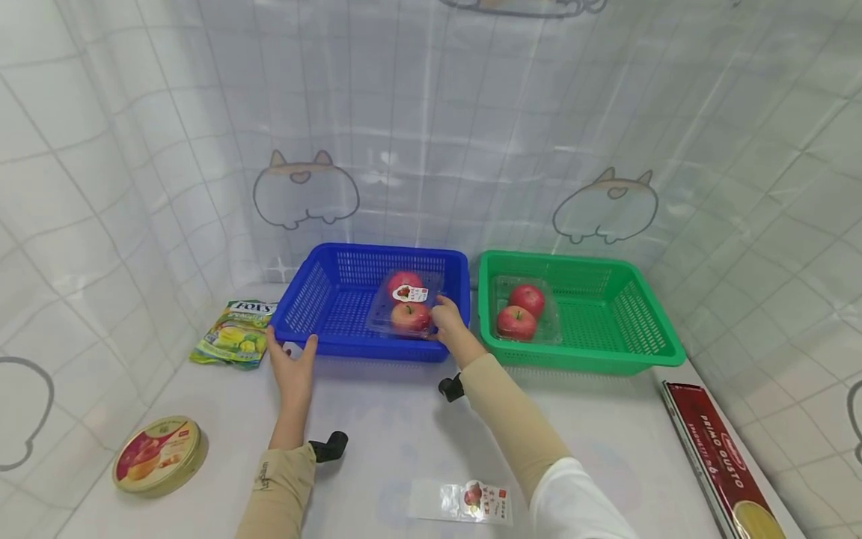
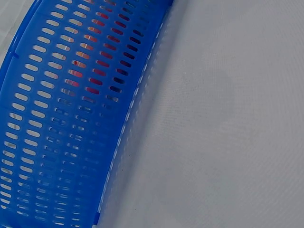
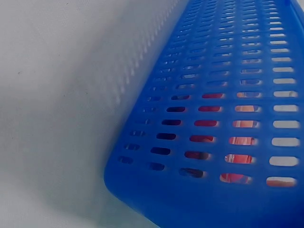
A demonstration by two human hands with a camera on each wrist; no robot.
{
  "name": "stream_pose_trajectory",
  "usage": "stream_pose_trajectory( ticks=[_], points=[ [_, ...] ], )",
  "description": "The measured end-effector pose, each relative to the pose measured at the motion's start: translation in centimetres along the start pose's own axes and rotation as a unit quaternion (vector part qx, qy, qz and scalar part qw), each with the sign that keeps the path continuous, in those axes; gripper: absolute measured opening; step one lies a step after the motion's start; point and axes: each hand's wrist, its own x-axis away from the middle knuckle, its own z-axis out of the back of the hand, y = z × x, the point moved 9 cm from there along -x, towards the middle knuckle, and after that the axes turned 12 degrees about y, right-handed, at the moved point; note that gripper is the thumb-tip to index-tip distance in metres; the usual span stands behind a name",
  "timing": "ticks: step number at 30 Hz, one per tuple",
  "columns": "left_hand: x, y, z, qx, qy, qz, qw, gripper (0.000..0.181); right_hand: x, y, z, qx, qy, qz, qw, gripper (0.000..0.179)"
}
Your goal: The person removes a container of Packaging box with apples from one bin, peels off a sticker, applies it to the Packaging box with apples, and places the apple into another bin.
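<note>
My right hand [image 1: 453, 328] reaches over the front right of the blue basket [image 1: 377, 349] and pinches the right edge of a clear plastic box of apples [image 1: 411, 317] in it. Two red apples and a white label show in that box. At the basket's front left corner, my left hand [image 1: 293, 374] touches the rim, thumb and fingers spread apart. Both wrist views show the slotted blue wall, with red apple colour through the holes; the hands are out of sight there.
Right of the blue basket stands a green basket [image 1: 586, 362] holding another clear box of apples [image 1: 517, 323]. A Fox's candy bag [image 1: 236, 335] and a round tin [image 1: 160, 455] lie left. A red spaghetti box [image 1: 723, 460] lies right; a labelled clear packet [image 1: 461, 502] lies in front.
</note>
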Motion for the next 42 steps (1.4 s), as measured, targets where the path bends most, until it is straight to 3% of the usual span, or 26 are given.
stream_pose_trajectory(
  ticks=[1, 3, 4, 6, 8, 13, 16, 20, 22, 27, 36, 42],
  points=[
    [0.0, 0.0, -0.1, 0.002, -0.001, 0.001, 1.0000, 0.084, -2.5, 1.4, -0.1, -0.003, 0.002, -0.003, 1.0000, 0.081],
    [0.0, 0.1, -0.2, 0.005, -0.003, 0.003, 1.0000, 0.084, -5.2, 2.7, 0.0, 0.003, 0.011, 0.001, 0.9999, 0.083],
    [0.0, 0.2, -0.2, 0.007, -0.004, 0.004, 1.0000, 0.084, -5.5, 2.8, 0.1, 0.006, 0.015, 0.004, 0.9999, 0.083],
    [0.0, 0.3, -0.3, 0.012, -0.004, 0.004, 0.9999, 0.084, -3.1, 1.2, 0.6, 0.017, 0.022, 0.010, 0.9996, 0.081],
    [0.0, 0.5, -0.4, 0.014, -0.004, 0.002, 0.9999, 0.083, 2.3, -2.0, 1.2, 0.031, 0.027, 0.015, 0.9990, 0.078],
    [0.1, 0.8, -0.6, 0.011, -0.005, -0.001, 0.9999, 0.083, 20.0, -11.9, 2.8, 0.047, 0.033, 0.019, 0.9982, 0.067],
    [0.2, 0.7, -0.7, 0.006, -0.008, -0.001, 0.9999, 0.083, 25.8, -15.0, 3.2, 0.038, 0.022, 0.008, 0.9990, 0.066],
    [0.3, 0.5, -0.8, 0.005, -0.009, -0.003, 0.9999, 0.083, 26.9, -15.7, 3.3, 0.039, 0.010, 0.018, 0.9990, 0.067],
    [0.3, 0.5, -0.9, 0.006, -0.009, -0.004, 0.9999, 0.083, 27.0, -16.2, 3.3, 0.060, 0.012, 0.051, 0.9968, 0.067],
    [0.4, 0.2, -0.8, -0.003, -0.009, 0.001, 1.0000, 0.084, 27.9, -17.9, 3.2, 0.138, 0.016, 0.155, 0.9782, 0.067],
    [0.3, 0.5, -0.1, -0.028, -0.002, 0.004, 0.9996, 0.085, 31.0, -22.3, 4.6, 0.168, 0.002, 0.248, 0.9541, 0.066],
    [0.3, 0.5, 0.6, -0.067, 0.035, 0.008, 0.9971, 0.085, 31.6, -24.1, 6.4, 0.164, 0.015, 0.264, 0.9503, 0.065]
  ],
)
